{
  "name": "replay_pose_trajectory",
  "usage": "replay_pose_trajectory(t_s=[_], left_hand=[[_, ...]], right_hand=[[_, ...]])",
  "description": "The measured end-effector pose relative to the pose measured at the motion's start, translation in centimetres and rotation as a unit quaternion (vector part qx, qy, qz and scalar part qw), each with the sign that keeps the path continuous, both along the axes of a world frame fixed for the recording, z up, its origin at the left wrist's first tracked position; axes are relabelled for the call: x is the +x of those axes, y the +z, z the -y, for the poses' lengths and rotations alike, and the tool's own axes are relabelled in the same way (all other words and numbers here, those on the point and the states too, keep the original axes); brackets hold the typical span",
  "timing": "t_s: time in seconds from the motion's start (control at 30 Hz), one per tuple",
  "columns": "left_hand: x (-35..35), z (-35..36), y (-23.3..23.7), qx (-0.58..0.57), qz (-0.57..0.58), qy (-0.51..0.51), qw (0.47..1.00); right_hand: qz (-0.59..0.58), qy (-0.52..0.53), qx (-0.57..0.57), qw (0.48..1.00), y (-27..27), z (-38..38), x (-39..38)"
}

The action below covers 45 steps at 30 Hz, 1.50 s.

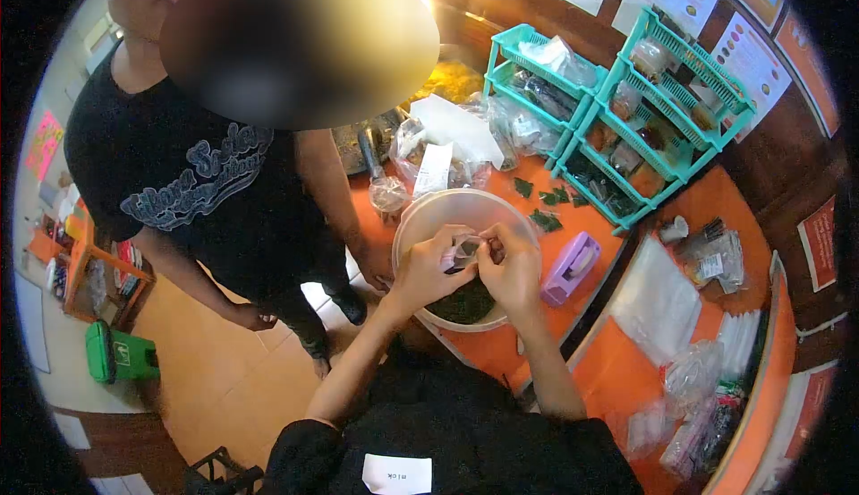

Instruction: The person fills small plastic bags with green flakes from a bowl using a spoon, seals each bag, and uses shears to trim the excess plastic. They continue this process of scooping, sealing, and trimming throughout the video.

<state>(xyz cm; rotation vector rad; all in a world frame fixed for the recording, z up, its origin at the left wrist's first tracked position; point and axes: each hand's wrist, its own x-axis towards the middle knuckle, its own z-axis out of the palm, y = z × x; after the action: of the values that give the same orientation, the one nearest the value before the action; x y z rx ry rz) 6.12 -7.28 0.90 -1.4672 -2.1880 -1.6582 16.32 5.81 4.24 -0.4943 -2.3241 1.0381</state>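
Note:
Over a large whitish round tub (407,229), my left hand (428,267) and my right hand (508,271) come together around a small transparent plastic bag (463,249). Fingers of both hands are closed on the bag near its top. Something dark seems to be inside it, partly hidden by my left fingers. Dark green flaky stuff (465,302) fills the bottom of the tub below my wrists. A purple tape dispenser (571,268) stands just right of the tub. Dark green scraps (546,220) lie on the orange table behind it.
Turquoise stacked trays (626,150) hold packets at the back right. Plastic bags and papers (452,141) lie behind the tub. Transparent sheets (658,298) and more bags (693,374) cover the right side. Another person (206,155) stands close on the left, one hand near the tub.

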Motion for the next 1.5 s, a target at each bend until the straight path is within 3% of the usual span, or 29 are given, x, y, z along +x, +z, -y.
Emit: replay_pose_trajectory(t_s=[0.17,0.3,0.4,0.47,0.67,0.77,0.87,0.93,0.97,1.03,1.13,1.33,1.4,1.5], left_hand=[[-0.7,-0.3,-0.4,0.028,0.014,0.037,0.999],[-3.5,-0.9,-2.9,0.029,-0.051,0.075,0.995],[-3.8,-1.2,-2.5,-0.025,0.156,0.112,0.981],[-4.2,-1.6,-2.6,-0.029,0.184,0.104,0.977],[-3.8,-2.6,-3.3,0.041,0.144,0.088,0.985],[-4.2,-2.8,-3.7,0.060,0.177,0.068,0.980],[-4.3,-2.9,-4.1,0.049,0.173,0.071,0.981],[-4.1,-2.3,-2.5,-0.021,0.124,0.105,0.986],[-4.6,-2.4,-3.7,-0.017,0.036,0.101,0.994],[-4.3,-2.0,-2.6,-0.022,0.091,0.093,0.991],[-3.9,-2.0,-2.4,-0.031,0.138,0.098,0.985],[-4.3,-2.3,-3.2,-0.019,0.135,0.084,0.987],[-4.2,-2.2,-3.0,-0.028,0.116,0.076,0.990],[-4.1,-2.1,-2.7,-0.034,0.164,0.088,0.982]], right_hand=[[-0.058,0.014,-0.009,0.998,-0.4,-1.4,-0.6],[0.055,0.066,0.031,0.996,-2.3,-4.0,0.9],[0.139,0.128,0.135,0.973,-6.1,-5.3,2.3],[0.203,0.154,0.170,0.952,-5.5,-4.6,3.2],[0.295,0.239,0.117,0.918,-6.5,-4.8,3.6],[0.449,0.290,0.159,0.830,-7.6,-5.9,0.5],[0.494,0.328,0.211,0.777,-9.4,-5.5,-4.3],[0.557,0.411,0.261,0.673,-12.4,-4.9,-7.3],[0.583,0.450,0.285,0.614,-14.5,-5.0,-8.6],[0.410,0.469,0.395,0.675,-24.3,-7.3,-8.8],[0.269,0.470,0.443,0.714,-25.4,-7.5,-7.8],[0.220,0.431,0.421,0.767,-23.2,-6.4,-6.2],[0.286,0.446,0.409,0.743,-23.9,-6.5,-6.7],[0.314,0.463,0.457,0.692,-18.9,-5.6,-7.6]])
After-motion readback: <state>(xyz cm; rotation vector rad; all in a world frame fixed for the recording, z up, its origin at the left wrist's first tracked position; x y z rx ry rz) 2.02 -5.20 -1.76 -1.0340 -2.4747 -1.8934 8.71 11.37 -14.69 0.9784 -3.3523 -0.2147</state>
